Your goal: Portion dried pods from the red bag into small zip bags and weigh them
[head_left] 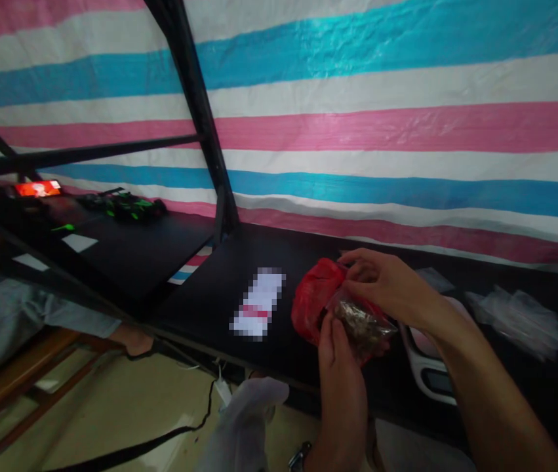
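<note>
A small clear plastic bag (pixel 361 322) with brownish contents lies over a red plastic bag (pixel 311 298) on the black table. My left hand (pixel 336 344) grips the clear bag's near left edge, fingers closed. Above it, my right hand (pixel 374 275) has its fingers pinched together at the bag's upper edge; whether it also touches the red bag I cannot tell. What exactly fills the clear bag is too blurred to name. Partly beneath my right forearm sits a white digital scale (pixel 433 379).
Several empty clear bags (pixel 522 321) lie right of the scale. A pixelated white card (pixel 259 305) is on the table's left part. Left, beyond a black metal post (pixel 200 105), are a green-black toy car (pixel 134 206), a lit screen (pixel 37 189) and a seated person (pixel 8 321).
</note>
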### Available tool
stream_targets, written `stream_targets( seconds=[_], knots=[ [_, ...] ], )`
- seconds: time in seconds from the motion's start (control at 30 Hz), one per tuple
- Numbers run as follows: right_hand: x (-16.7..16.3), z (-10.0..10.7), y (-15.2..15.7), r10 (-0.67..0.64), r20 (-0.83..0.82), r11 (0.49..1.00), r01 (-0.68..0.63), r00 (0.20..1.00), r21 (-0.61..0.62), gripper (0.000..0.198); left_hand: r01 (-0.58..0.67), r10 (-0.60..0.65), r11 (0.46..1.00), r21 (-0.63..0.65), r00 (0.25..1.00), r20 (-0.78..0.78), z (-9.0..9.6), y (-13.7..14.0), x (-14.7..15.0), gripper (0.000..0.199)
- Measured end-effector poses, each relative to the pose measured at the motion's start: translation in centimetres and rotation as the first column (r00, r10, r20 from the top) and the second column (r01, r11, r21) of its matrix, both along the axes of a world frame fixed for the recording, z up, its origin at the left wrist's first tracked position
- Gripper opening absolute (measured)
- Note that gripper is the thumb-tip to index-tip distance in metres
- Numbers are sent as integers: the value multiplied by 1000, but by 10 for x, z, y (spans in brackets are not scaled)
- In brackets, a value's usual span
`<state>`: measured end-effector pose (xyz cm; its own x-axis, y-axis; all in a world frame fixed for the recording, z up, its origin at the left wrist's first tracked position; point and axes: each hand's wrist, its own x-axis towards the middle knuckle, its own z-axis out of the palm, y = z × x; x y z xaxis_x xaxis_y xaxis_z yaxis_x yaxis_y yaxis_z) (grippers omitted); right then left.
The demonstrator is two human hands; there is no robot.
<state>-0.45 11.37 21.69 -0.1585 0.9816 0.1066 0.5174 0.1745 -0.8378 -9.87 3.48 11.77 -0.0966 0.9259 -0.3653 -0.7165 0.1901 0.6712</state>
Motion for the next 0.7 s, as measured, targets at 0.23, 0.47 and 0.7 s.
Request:
stream_targets(
  seconds=[0.23,0.47,0.7],
  knots=[
    [-25,-13,8,16,-60,999,-18,998,-29,33,69,-80,994,88,989,122,-18,3,-7,64],
    [-23,-21,8,-41,-2,999,41,999,3,30,114,-130,987,111,980,149,-15,-4,-11,54],
    [-24,-18,8,-84,41,996,84,996,-3,43,169,-187,980,107,963,194,-20,-5,-17,56]
  ],
)
